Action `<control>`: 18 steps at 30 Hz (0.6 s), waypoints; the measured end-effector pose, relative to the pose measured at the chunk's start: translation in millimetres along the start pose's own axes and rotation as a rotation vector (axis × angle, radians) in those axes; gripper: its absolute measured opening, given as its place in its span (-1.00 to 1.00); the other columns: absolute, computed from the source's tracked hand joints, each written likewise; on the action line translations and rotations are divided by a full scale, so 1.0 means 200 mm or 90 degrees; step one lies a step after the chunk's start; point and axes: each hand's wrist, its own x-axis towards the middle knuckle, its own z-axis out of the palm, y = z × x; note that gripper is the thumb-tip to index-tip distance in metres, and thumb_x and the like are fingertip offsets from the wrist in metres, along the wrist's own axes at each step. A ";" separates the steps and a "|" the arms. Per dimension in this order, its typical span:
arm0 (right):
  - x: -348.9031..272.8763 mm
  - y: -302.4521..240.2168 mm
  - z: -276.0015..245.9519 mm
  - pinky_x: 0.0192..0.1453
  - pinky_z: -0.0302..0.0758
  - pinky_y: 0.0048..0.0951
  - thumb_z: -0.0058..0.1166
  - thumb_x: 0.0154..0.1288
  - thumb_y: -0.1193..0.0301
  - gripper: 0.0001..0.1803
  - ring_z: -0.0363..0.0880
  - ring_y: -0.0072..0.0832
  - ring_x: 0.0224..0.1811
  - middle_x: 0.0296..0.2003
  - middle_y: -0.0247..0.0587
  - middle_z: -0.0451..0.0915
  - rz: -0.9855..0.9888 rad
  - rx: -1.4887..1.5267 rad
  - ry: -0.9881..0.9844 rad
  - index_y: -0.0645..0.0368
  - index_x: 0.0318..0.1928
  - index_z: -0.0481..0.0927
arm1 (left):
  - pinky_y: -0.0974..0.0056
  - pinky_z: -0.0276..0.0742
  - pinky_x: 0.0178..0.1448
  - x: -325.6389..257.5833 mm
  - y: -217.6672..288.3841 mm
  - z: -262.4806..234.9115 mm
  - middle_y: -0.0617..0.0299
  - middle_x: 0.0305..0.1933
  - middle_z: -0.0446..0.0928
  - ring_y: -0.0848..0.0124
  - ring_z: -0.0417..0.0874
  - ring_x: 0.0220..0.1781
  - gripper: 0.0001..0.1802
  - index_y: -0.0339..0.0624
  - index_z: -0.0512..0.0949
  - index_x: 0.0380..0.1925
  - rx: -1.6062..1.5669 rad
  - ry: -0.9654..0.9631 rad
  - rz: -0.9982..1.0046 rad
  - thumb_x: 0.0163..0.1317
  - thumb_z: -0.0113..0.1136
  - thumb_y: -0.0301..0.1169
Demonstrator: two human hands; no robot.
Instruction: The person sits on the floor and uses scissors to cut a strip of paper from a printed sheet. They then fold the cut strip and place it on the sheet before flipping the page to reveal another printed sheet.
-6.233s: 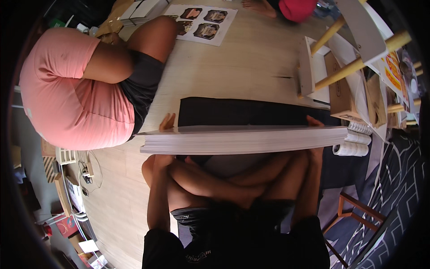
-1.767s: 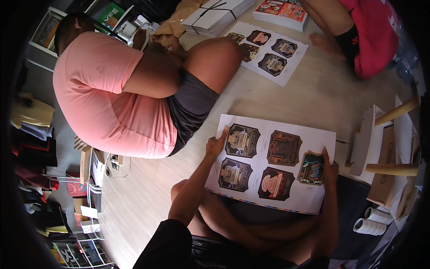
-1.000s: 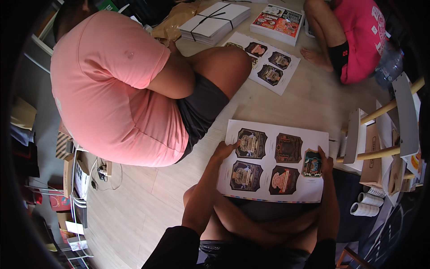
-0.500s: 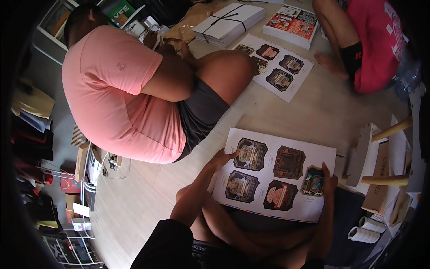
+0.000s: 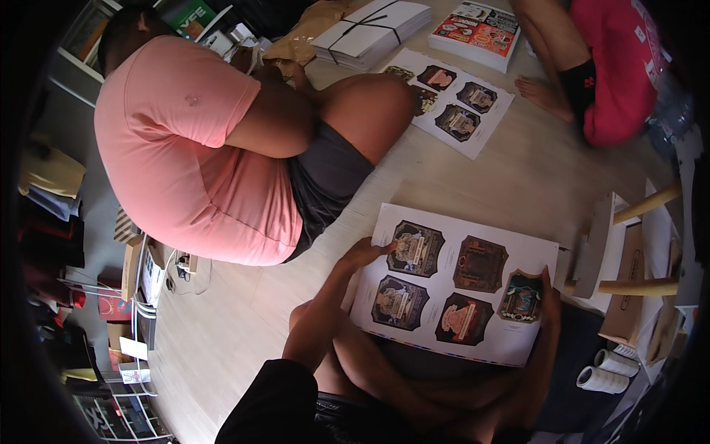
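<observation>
At the far left I see cluttered shelving with papers and boxes [image 5: 137, 274] along the room's edge, and next to it a person in a pink T-shirt and dark grey shorts [image 5: 214, 163] sitting hunched on the pale wooden floor [image 5: 222, 333]. My left hand [image 5: 364, 254] rests on the left edge of a large white printed sheet carrying five dark ornate label designs [image 5: 452, 285]; its fingers curl over that edge near the top left corner, gripping the sheet. The sheet lies over my crossed legs, tilted slightly, with its far edge toward the middle of the floor. My right hand [image 5: 549, 292] clasps the sheet's right edge, thumb lying on the paper beside the greenish label. Beyond, near the floor's far edge, lies a second white sheet with similar dark labels [image 5: 452, 100], partly under the seated person's knee, and behind it a stack of white sheets tied with dark string [image 5: 370, 31] and a stack of red colourful prints [image 5: 477, 33]. A person in a red top [image 5: 610, 70] sits at the far right. Nearest on the right stand a pale wooden stool [image 5: 614, 248] and two white paper rolls [image 5: 606, 370].
</observation>
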 end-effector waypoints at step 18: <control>-0.48 -0.06 0.32 -0.14 0.48 -0.03 0.35 0.10 0.04 -0.42 0.54 0.05 -0.32 -0.35 0.09 0.53 -0.543 -0.541 0.149 0.38 -0.22 0.53 | 0.18 0.38 0.31 0.04 -0.07 -0.01 -0.11 0.13 0.58 0.08 0.57 0.22 -0.08 -0.34 0.50 0.16 0.061 0.048 0.003 0.07 0.27 0.28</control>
